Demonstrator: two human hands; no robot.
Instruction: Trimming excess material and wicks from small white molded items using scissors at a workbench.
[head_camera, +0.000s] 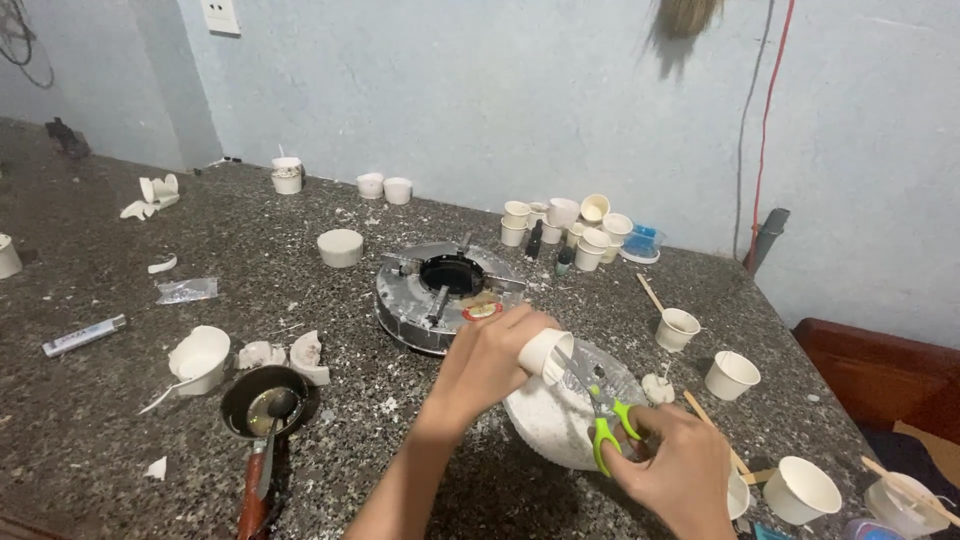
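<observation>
My left hand grips a small white paper cup tipped on its side, its mouth toward the right. My right hand holds scissors with green handles; their blades reach up to the cup's rim. Both hands hover over a clear bag of white granules lying on the dark speckled counter. Whether the blades are cutting into the cup is hard to tell.
A round metal burner sits just behind my hands. A small dark pan with a spoon lies at left beside torn cup pieces. Several white cups cluster at the back; more cups and wooden sticks stand at right.
</observation>
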